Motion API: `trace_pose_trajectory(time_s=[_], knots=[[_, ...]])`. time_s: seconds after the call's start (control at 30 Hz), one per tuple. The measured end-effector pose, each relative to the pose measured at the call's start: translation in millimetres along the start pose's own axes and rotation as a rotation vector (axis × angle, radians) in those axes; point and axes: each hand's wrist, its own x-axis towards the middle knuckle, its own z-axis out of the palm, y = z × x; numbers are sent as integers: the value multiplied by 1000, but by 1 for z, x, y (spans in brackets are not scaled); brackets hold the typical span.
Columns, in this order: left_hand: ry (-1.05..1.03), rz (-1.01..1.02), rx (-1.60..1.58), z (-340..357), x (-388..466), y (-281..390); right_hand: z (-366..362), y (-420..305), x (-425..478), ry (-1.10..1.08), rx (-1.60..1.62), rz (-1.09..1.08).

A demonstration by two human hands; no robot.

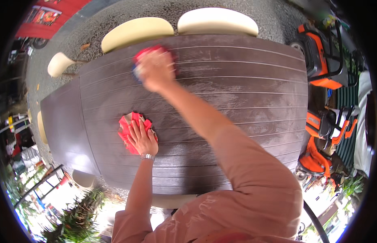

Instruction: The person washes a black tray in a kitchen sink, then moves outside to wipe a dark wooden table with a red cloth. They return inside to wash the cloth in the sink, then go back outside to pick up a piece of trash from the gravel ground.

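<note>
My left hand point(142, 138) lies flat, fingers spread, on a crumpled red and beige cloth point(125, 126), pressing it against the brown slatted table point(200, 121). A metal-banded watch or bracelet point(148, 156) circles that wrist. Farther out, near the table's far edge, my right hand point(158, 70) is curled over a second cloth point(149, 51), red with some blue. Motion blur hides the exact finger positions there. Pale, streaky smears point(218, 98) mark the tabletop to the right of both hands, while the surface around my left hand looks darker.
Cream chairs point(138, 32) and a white chair point(218, 21) stand along the far edge. A smooth brown table section point(65, 124) adjoins at left. Orange and black wheeled machines point(323, 57) crowd the right side. Potted or planted greenery point(80, 212) grows at lower left.
</note>
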Motion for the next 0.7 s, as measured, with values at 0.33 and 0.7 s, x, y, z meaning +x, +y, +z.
trace_pose_trajectory(time_s=[0.33, 0.7], knots=[[-4, 37, -182, -11, 4, -14, -83, 249, -84, 615, -249, 678], [-16, 209, -420, -15, -4, -155, 145, -217, 159, 477, -306, -165]])
